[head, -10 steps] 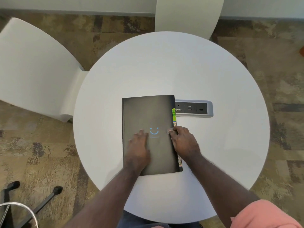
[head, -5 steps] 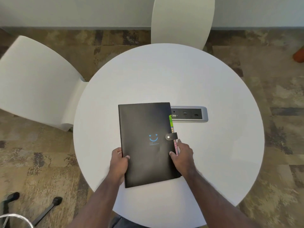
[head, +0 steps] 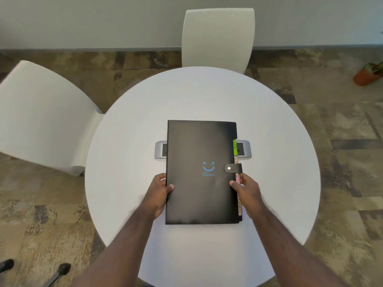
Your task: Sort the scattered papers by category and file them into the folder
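Just 1 folder (head: 201,172), 2 hands (head: 158,193).

Folder (head: 199,154) between both hands: matt black plastic, metal snap. Table (head: 269,125) beyond them: smooth matt white. Port box (head: 160,151): brushed grey metal look. Carpet (head: 342,141): rough.

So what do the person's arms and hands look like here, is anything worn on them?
Both forearms are bare in this view: no sleeve, glove, watch or bracelet shows. The left hand and the right hand carry no visible ring or marking. Two ordinary bare hands, with no cables or tools attached.
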Tool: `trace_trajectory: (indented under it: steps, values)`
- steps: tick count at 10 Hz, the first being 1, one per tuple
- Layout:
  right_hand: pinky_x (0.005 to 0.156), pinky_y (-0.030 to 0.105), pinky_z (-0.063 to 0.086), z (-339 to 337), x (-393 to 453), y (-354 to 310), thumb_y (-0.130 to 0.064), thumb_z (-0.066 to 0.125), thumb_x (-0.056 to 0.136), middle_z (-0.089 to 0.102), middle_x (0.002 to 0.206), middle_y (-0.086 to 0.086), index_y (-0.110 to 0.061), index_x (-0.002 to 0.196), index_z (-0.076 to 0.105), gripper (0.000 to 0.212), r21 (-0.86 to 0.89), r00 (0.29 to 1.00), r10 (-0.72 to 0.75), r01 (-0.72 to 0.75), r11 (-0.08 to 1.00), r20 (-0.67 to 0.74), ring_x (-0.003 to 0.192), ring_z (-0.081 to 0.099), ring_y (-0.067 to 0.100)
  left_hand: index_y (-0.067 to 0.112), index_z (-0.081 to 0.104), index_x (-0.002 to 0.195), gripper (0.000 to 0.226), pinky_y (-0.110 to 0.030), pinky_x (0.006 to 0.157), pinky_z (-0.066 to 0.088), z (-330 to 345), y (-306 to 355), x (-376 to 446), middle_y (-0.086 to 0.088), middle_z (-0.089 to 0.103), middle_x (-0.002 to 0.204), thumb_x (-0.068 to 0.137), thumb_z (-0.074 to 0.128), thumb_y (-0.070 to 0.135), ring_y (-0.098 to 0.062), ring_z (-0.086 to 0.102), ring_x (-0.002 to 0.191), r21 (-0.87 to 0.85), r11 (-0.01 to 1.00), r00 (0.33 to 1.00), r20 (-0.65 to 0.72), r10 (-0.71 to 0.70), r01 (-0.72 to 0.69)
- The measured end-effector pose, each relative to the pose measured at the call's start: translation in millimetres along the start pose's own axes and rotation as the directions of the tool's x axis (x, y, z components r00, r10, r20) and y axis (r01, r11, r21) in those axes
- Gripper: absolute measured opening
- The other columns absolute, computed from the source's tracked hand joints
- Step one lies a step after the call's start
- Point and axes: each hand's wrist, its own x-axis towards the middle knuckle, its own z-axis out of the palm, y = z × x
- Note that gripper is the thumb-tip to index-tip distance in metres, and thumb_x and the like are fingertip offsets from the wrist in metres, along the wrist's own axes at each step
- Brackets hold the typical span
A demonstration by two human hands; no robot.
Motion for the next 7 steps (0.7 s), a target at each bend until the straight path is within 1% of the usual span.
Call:
trace_trajectory:
  steps: [1, 2, 3, 4, 5, 6, 7]
  values:
    - [0.08, 0.042, 0.056, -7, 13, -3, -0.008, 0.066, 0.084, 0.074, 0.087, 0.004, -0.016, 0.086, 0.072, 0.01, -0.026, 0.998, 0.011, -0.013, 1.0, -0.056, 0.076, 0.064, 0.019, 0.009, 0.056, 0.104, 0.032, -0.027, 0.058, 0.057, 20, 9, 16, -0.009, 0.075, 0.092, 0.092, 0.042, -0.018, -0.016, 0.073, 0.074, 0.104, 0.995, 1.0, -0.007, -0.003, 0.004]
    - [0.087, 0.047, 0.056, -10, 32, -2, -0.006, 0.066, 0.082, 0.075, 0.09, 0.006, -0.012, 0.089, 0.072, 0.011, -0.097, 0.997, 0.051, -0.056, 0.994, -0.058, 0.083, 0.067, 0.026, 0.005, 0.055, 0.114, 0.032, -0.03, 0.061, 0.054, 31, 9, 37, -0.018, 0.069, 0.109, 0.089, 0.046, -0.013, -0.025, 0.068, 0.084, 0.302, 0.951, 0.994, -0.106, -0.042, 0.072]
    - [0.092, 0.049, 0.054, -7, 40, 1, -0.003, 0.066, 0.081, 0.075, 0.096, 0.009, -0.012, 0.094, 0.073, 0.017, -0.145, 0.995, 0.098, -0.101, 0.984, -0.028, 0.096, 0.068, 0.034, 0.01, 0.055, 0.109, 0.028, -0.027, 0.057, 0.048, 31, 8, 44, -0.017, 0.067, 0.113, 0.088, 0.052, -0.007, -0.024, 0.063, 0.085, 0.449, 0.889, 0.983, -0.182, -0.006, 0.088]
    - [0.09, 0.044, 0.053, -3, 41, 4, -0.009, 0.065, 0.081, 0.072, 0.097, 0.011, -0.011, 0.093, 0.07, 0.013, -0.239, 0.996, 0.092, -0.093, 0.967, -0.014, 0.096, 0.066, 0.034, 0.012, 0.06, 0.105, 0.024, -0.033, 0.074, 0.054, 28, 9, 49, -0.017, 0.066, 0.119, 0.085, 0.055, 0.001, -0.031, 0.063, 0.097, 0.663, 0.744, 0.98, -0.189, 0.067, 0.077]
    - [0.091, 0.039, 0.049, -9, 38, 2, -0.016, 0.063, 0.084, 0.066, 0.112, 0.014, -0.009, 0.112, 0.067, 0.028, -0.362, 0.996, 0.034, -0.062, 0.93, -0.085, 0.104, 0.061, 0.032, 0.013, 0.063, 0.108, 0.025, -0.031, 0.091, 0.049, 22, 13, 46, -0.017, 0.059, 0.129, 0.085, 0.056, 0.007, -0.033, 0.059, 0.108, 0.799, 0.591, 0.974, -0.205, 0.097, 0.109]
    - [0.105, 0.038, 0.04, -34, 31, -22, -0.02, 0.06, 0.09, 0.049, 0.142, 0.015, -0.011, 0.145, 0.047, 0.057, -0.42, 0.99, -0.059, 0.001, 0.908, -0.125, 0.128, 0.049, 0.033, 0.016, 0.054, 0.134, 0.048, -0.036, 0.102, 0.042, 13, 29, 28, -0.014, 0.048, 0.135, 0.086, 0.053, 0.014, -0.035, 0.052, 0.123, 0.879, 0.469, 0.947, -0.223, 0.233, 0.091]
    - [0.104, 0.037, 0.04, -55, 30, -40, -0.02, 0.059, 0.092, 0.045, 0.145, 0.014, -0.013, 0.146, 0.046, 0.056, -0.453, 0.984, -0.164, 0.112, 0.885, -0.077, 0.128, 0.049, 0.03, 0.019, 0.052, 0.137, 0.049, -0.039, 0.102, 0.043, 11, 43, 14, -0.011, 0.048, 0.135, 0.088, 0.053, 0.017, -0.033, 0.05, 0.124, 0.914, 0.405, 0.918, -0.165, 0.361, 0.005]
